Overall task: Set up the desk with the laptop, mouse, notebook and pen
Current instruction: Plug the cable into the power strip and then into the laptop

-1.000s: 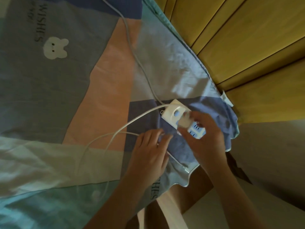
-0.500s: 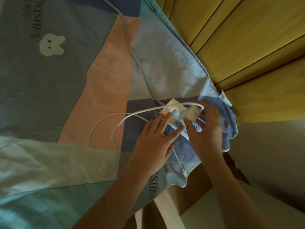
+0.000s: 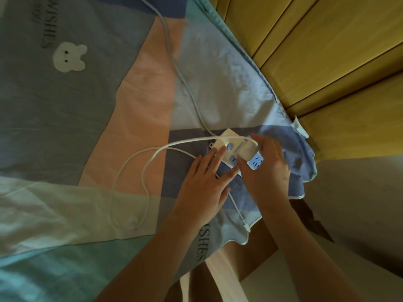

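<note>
Patchwork bedsheet [image 3: 135, 118] carries power strip [image 3: 231, 147]. Left hand [image 3: 205, 184] presses it, fingers straight; right hand [image 3: 268, 168] pinches charger [image 3: 247, 152]. Step: plugging in. Next: firm downward seating. Laptop not visible.

The scene is dim overall, with a cool, muted cast across the bedsheet [image 3: 91, 118]. Brighter light falls from the upper right, warming the wooden panelling [image 3: 327, 51]. The forearms at the lower edge are in shadow. The white power strip [image 3: 231, 144] shows mild glare. Wide-angle distortion bends straight lines toward the frame edges. The right hand [image 3: 268, 168] is slightly motion-blurred.
</note>
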